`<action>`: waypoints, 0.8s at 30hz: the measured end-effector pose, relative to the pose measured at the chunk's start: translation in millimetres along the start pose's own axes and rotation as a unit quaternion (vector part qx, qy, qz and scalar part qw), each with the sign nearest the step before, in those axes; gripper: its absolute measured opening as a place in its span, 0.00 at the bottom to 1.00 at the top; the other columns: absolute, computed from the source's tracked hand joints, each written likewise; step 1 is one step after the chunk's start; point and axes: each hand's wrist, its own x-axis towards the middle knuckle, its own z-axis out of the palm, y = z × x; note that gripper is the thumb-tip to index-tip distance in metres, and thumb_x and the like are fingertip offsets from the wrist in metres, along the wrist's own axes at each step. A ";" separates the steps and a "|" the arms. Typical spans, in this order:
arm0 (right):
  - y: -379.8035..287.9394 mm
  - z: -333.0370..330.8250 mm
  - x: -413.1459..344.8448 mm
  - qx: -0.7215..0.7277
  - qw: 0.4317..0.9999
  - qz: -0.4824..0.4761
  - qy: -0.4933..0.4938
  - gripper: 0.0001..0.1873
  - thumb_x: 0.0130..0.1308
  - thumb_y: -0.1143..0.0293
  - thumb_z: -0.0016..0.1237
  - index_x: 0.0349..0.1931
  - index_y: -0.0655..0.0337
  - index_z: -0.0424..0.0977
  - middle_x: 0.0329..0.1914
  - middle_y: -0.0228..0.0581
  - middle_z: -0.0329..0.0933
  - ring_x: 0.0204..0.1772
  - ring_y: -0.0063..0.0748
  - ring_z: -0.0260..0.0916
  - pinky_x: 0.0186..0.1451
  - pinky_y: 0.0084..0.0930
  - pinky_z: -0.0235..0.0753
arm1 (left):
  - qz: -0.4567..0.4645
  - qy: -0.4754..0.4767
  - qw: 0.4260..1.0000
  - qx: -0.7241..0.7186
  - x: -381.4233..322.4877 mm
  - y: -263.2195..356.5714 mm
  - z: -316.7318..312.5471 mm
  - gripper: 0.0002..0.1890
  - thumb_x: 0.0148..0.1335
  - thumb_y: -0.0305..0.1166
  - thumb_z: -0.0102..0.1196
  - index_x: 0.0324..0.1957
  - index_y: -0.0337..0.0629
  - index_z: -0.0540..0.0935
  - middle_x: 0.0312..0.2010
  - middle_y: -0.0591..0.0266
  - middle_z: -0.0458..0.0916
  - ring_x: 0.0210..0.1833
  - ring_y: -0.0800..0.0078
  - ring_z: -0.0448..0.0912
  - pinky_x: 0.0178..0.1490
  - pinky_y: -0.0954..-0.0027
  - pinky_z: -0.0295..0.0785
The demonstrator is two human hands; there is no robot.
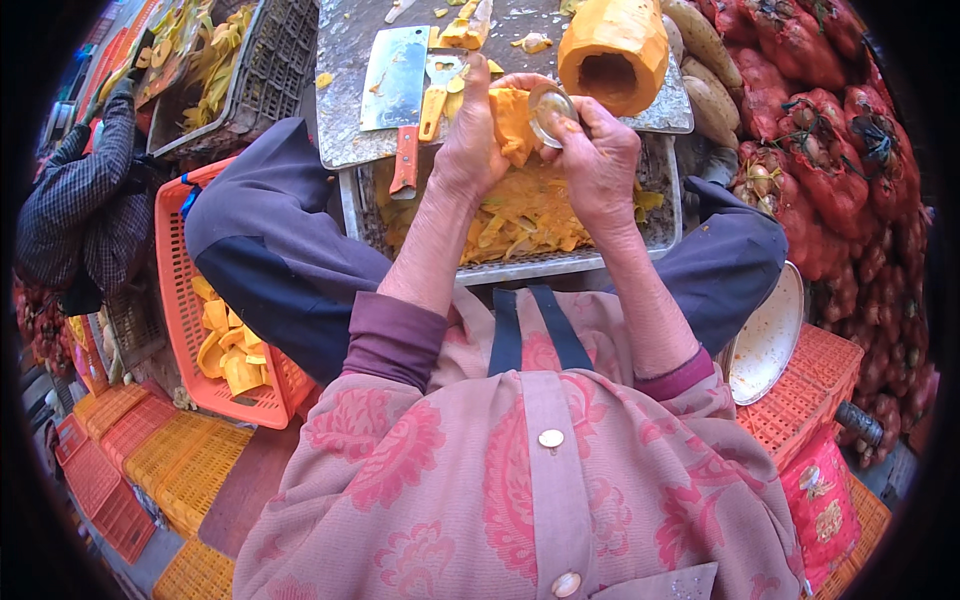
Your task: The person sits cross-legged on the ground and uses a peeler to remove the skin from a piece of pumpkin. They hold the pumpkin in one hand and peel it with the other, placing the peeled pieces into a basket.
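Note:
My left hand [474,142] grips a chunk of orange pumpkin [514,124] over the front of the board. A round metal scoop or lid-like disc [553,114] is in my right hand [600,154], its edge against the pumpkin flesh. Left of my hands, a cleaver [397,82] with a red handle and a yellow-handled peeler [435,94] lie on the worn board [337,90]. A peeled pumpkin [615,45] with a hollow open end lies at the board's right. Peels and scraps [517,217] fill the crate [480,277] below.
Cut pumpkin pieces [232,352] lie in an orange basket [180,330] at my left. Past it, a person in a checked sleeve [82,180] works beside a crate of peels [217,90]. Red net bags of onions [817,172] and pale tubers [705,82] crowd the right, with a white basin [765,345] nearby.

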 end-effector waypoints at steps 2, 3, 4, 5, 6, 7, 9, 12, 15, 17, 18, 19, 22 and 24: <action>-1.8 6.1 4.6 -0.044 0.999 -0.018 0.010 0.06 0.70 0.77 0.50 0.41 0.67 0.80 0.27 0.27 0.79 0.26 0.12 0.74 0.27 0.14 0.72 | 0.000 -0.006 0.997 0.073 -4.7 -0.1 3.3 0.41 0.69 0.72 0.33 0.51 0.41 0.78 0.37 0.60 0.83 0.35 0.76 0.83 0.36 0.76 0.81; -3.0 9.0 5.1 -0.044 0.999 -0.013 0.016 0.06 0.70 0.77 0.50 0.41 0.67 0.80 0.27 0.28 0.79 0.25 0.13 0.74 0.27 0.14 0.72 | 0.018 0.009 0.995 0.099 -6.1 -0.1 4.7 0.41 0.68 0.73 0.34 0.51 0.41 0.78 0.37 0.61 0.83 0.35 0.77 0.83 0.35 0.76 0.81; -4.5 10.3 5.0 -0.045 0.999 -0.009 0.023 0.06 0.70 0.76 0.50 0.41 0.67 0.80 0.28 0.28 0.79 0.25 0.13 0.75 0.26 0.14 0.72 | 0.037 0.026 0.992 0.116 -7.1 -0.2 5.9 0.41 0.68 0.73 0.34 0.50 0.41 0.78 0.37 0.62 0.82 0.34 0.78 0.82 0.34 0.77 0.80; -5.8 11.0 4.0 -0.046 0.998 -0.003 0.030 0.06 0.70 0.76 0.51 0.41 0.68 0.80 0.28 0.28 0.80 0.24 0.13 0.75 0.26 0.14 0.72 | 0.049 0.036 0.990 0.129 -7.2 -0.4 6.7 0.41 0.68 0.73 0.34 0.50 0.41 0.78 0.37 0.62 0.82 0.33 0.79 0.82 0.32 0.77 0.79; -6.9 10.2 3.1 -0.021 0.999 0.018 0.033 0.06 0.70 0.76 0.51 0.41 0.68 0.80 0.28 0.29 0.80 0.24 0.13 0.75 0.25 0.14 0.72 | 0.054 0.041 0.990 0.122 -6.7 -0.3 7.1 0.42 0.67 0.74 0.34 0.51 0.41 0.78 0.37 0.62 0.82 0.35 0.80 0.81 0.31 0.78 0.76; -7.9 8.6 1.7 0.003 0.999 0.039 0.034 0.06 0.70 0.76 0.51 0.41 0.68 0.80 0.28 0.29 0.80 0.24 0.14 0.75 0.25 0.14 0.72 | 0.060 0.050 0.989 0.126 -6.1 -0.5 7.3 0.42 0.67 0.74 0.34 0.51 0.40 0.78 0.37 0.62 0.82 0.35 0.80 0.81 0.31 0.79 0.76; -8.8 5.9 1.0 0.031 0.997 0.062 0.028 0.06 0.70 0.75 0.51 0.41 0.68 0.80 0.28 0.30 0.80 0.24 0.14 0.76 0.25 0.13 0.72 | 0.077 0.062 0.987 0.129 -3.8 -1.0 8.2 0.43 0.68 0.74 0.34 0.51 0.40 0.78 0.37 0.62 0.82 0.35 0.80 0.80 0.31 0.80 0.74; -9.3 5.7 3.4 0.025 0.998 0.054 0.016 0.07 0.70 0.75 0.51 0.41 0.69 0.80 0.28 0.30 0.80 0.24 0.14 0.76 0.25 0.13 0.72 | 0.092 0.069 0.980 0.162 -3.7 -0.6 11.1 0.43 0.68 0.73 0.34 0.51 0.39 0.78 0.36 0.63 0.82 0.34 0.81 0.80 0.31 0.81 0.73; -11.2 11.1 6.8 0.014 1.000 0.010 0.021 0.07 0.70 0.75 0.51 0.41 0.68 0.81 0.28 0.29 0.80 0.25 0.13 0.75 0.25 0.13 0.73 | 0.109 0.060 0.969 0.215 -8.9 4.9 14.6 0.42 0.69 0.72 0.34 0.50 0.38 0.79 0.35 0.64 0.81 0.33 0.81 0.79 0.32 0.80 0.73; -12.4 13.5 9.0 0.035 0.999 -0.032 0.022 0.07 0.70 0.75 0.51 0.42 0.68 0.81 0.28 0.29 0.79 0.26 0.12 0.74 0.25 0.14 0.74 | 0.072 0.064 0.958 0.269 -17.5 7.1 15.2 0.41 0.69 0.71 0.34 0.49 0.38 0.79 0.35 0.64 0.81 0.34 0.80 0.80 0.32 0.78 0.74; -12.5 11.5 10.9 0.042 0.999 -0.013 0.011 0.07 0.70 0.76 0.51 0.42 0.68 0.82 0.29 0.28 0.79 0.27 0.12 0.74 0.26 0.14 0.74 | 0.054 0.065 0.951 0.297 -16.8 7.6 15.8 0.41 0.69 0.71 0.35 0.49 0.38 0.80 0.35 0.64 0.81 0.35 0.80 0.80 0.33 0.77 0.75; -12.5 9.3 11.5 0.046 0.999 0.012 -0.011 0.07 0.70 0.76 0.51 0.42 0.67 0.82 0.30 0.27 0.79 0.29 0.12 0.74 0.26 0.14 0.74 | 0.041 0.056 0.968 0.242 -16.8 7.6 15.4 0.41 0.70 0.71 0.35 0.48 0.38 0.80 0.34 0.64 0.82 0.35 0.79 0.81 0.33 0.76 0.75; -9.8 3.5 11.2 0.053 0.997 -0.028 -0.056 0.07 0.68 0.78 0.51 0.41 0.67 0.82 0.33 0.27 0.79 0.33 0.16 0.75 0.32 0.16 0.76 | 0.005 0.039 0.996 0.086 -9.8 6.5 9.8 0.41 0.70 0.70 0.34 0.48 0.38 0.81 0.34 0.62 0.82 0.36 0.75 0.82 0.34 0.73 0.77; -7.3 2.9 6.6 0.003 0.990 -0.113 -0.080 0.06 0.67 0.80 0.52 0.41 0.67 0.81 0.34 0.30 0.79 0.34 0.20 0.75 0.36 0.20 0.77 | -0.018 0.041 0.999 0.000 -4.5 6.1 3.1 0.41 0.70 0.70 0.33 0.49 0.37 0.80 0.35 0.58 0.84 0.37 0.71 0.83 0.37 0.70 0.80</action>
